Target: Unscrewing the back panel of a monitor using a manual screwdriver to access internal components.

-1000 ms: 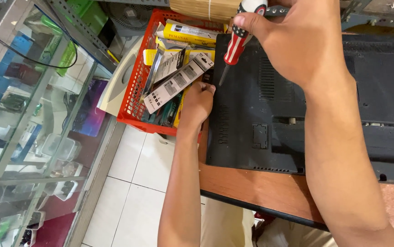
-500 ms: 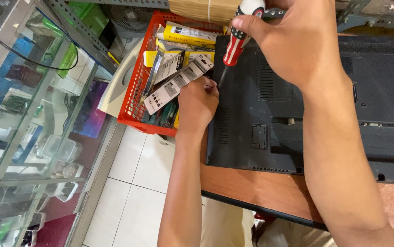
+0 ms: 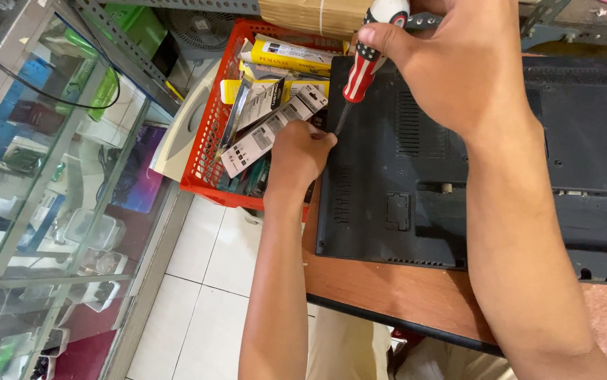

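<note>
Head view: right hand closed around screwdriver, striped handle, tip down at left edge of black laptop, upturned on desk. Left hand curled shut, fingertips pinching at screwdriver tip. Red basket just beyond desk's left edge.

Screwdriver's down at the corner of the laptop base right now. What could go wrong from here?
The screwdriver tip sits right beside the left hand fingertips at the corner of the black laptop base; a slip could jab them. The right hand holds the tool tilted, so it may cam out and mar the screw head. That corner lies at the edge of the wooden table, beside the red basket, so a loosened screw might drop away.
</note>
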